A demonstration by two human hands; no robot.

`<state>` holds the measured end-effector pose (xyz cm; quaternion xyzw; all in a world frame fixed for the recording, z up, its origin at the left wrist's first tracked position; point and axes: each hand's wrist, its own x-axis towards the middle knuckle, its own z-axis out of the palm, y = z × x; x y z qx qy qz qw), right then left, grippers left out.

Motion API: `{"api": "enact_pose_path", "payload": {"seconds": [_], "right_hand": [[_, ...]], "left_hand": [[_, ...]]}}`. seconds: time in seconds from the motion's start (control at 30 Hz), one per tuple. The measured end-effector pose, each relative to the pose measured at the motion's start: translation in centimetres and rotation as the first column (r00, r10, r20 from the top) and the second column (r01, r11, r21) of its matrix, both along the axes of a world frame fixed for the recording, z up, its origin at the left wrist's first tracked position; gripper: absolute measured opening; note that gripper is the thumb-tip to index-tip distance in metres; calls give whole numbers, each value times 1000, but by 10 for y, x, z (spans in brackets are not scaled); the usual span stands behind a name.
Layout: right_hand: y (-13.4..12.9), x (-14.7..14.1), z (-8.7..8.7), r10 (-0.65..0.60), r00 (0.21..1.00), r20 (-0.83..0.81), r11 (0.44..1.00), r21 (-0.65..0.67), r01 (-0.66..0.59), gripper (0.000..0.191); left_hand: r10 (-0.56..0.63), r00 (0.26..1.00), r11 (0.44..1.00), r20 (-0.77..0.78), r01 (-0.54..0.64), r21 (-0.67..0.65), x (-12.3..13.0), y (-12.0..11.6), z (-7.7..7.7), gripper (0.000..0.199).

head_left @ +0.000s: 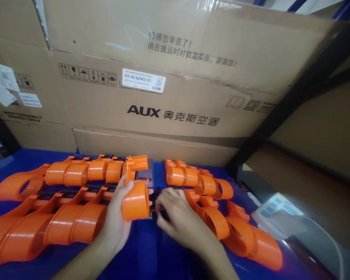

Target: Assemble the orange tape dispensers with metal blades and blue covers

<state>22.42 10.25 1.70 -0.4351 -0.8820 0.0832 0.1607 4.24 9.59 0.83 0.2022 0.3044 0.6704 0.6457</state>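
An orange plastic piece with a wide round ring (136, 200) is in my left hand (116, 216), whose fingers wrap around its ring. The piece's upper arm sticks up past my thumb. Beside the ring's right side is my right hand (175, 214), fingers curled and pinched together. A thin dark thing shows near those fingertips, too small to name. Similar orange ring pieces lie in rows on the blue surface (147, 249): several with black parts on the left (58, 173), and several on the right (212, 221).
Behind the rows stands a large cardboard sheet (105, 97) with printed lettering. A dark flat object (149, 173) lies partly hidden behind my left hand. A black frame bar (268, 128) slants up at right, near a pale device (280, 206) with a cable.
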Motion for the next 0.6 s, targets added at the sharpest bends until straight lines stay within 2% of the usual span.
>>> {"api": "enact_pose_path", "payload": {"seconds": [0.1, 0.2, 0.27, 0.4, 0.5, 0.6], "right_hand": [[1, 4, 0, -17, 991, -133, 1000, -7, 16, 9], [4, 8, -4, -58, 928, -367, 997, 18, 69, 12], [6, 10, -8, -101, 849, -518, 992, 17, 128, 14], [9, 9, -14, -193, 653, -732, 977, -80, 199, 16], [8, 7, -14, -221, 507, -833, 973, -152, 175, 21], [7, 6, -13, -245, 419, -874, 966, -186, 179, 24]], "left_hand": [[-12, 1000, 1000, -11, 12, -12, 0, 0, -3, 42], [-10, 999, 998, -43, 7, -66, -1, 1, -7, 36], [-33, 996, 997, -80, 28, -67, -1, 2, -9, 35], [-83, 982, 995, -170, 92, 45, 0, 8, -12, 35], [-121, 970, 989, -211, 137, 61, 3, 10, -14, 40], [-147, 967, 986, -205, 161, 49, 4, 12, -17, 50]]}}
